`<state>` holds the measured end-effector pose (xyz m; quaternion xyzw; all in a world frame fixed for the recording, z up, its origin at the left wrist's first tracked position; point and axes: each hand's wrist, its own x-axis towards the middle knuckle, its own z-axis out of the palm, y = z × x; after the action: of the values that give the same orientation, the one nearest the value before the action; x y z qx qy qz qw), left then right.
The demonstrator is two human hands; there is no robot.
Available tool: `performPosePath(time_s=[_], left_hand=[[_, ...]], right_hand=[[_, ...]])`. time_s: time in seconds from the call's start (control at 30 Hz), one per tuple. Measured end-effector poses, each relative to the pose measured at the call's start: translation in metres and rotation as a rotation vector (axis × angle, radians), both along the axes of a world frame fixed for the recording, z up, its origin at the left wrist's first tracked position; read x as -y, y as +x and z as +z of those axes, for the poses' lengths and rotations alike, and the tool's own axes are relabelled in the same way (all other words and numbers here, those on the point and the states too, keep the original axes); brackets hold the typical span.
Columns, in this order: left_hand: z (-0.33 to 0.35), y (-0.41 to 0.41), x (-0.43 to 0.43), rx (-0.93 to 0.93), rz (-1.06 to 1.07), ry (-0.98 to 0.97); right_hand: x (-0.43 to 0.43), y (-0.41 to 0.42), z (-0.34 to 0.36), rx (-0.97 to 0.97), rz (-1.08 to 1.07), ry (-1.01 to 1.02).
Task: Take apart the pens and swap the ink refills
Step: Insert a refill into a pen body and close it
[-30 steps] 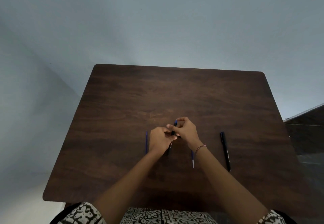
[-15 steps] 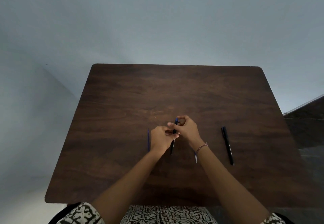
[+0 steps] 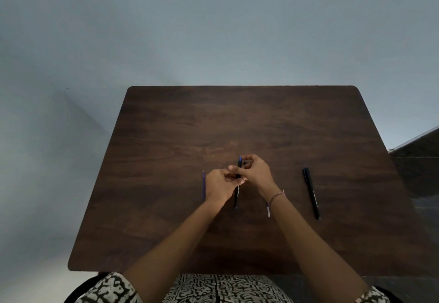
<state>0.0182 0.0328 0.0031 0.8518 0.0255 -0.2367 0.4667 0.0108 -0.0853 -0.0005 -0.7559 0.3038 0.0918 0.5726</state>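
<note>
A blue refill lay on the tabletop, just left of the left hand. Both hands pinched a black pen, its blue tip up; the right hand held the upper part. The barrel was best kept steady and the refill seated straight. Another refill and a pen lay to the right.

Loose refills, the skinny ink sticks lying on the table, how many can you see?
2. One blue refill lies just left of the left hand. Another refill lies under the right wrist, partly hidden. A third seems to poke from the pen in both hands.
</note>
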Motion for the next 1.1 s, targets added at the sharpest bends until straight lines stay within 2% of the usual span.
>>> performPosePath(time_s=[0.07, 0.33, 0.53, 0.83, 1.1], left_hand=[[0.0, -0.002, 0.001, -0.014, -0.004, -0.009], [0.001, -0.005, 0.003, -0.05, 0.044, -0.026], [0.0, -0.005, 0.005, -0.054, 0.042, -0.028], [-0.001, 0.002, 0.005, -0.065, 0.077, -0.073], [-0.001, 0.007, 0.006, -0.05, 0.085, -0.097]], right_hand=[[0.003, 0.001, 0.0, -0.009, -0.021, -0.012], [0.013, 0.008, 0.011, -0.052, 0.085, 0.221], [0.013, 0.008, 0.008, -0.017, 0.063, -0.067], [0.017, 0.013, 0.012, 0.054, 0.118, 0.006], [0.017, 0.016, 0.013, 0.073, 0.091, -0.173]])
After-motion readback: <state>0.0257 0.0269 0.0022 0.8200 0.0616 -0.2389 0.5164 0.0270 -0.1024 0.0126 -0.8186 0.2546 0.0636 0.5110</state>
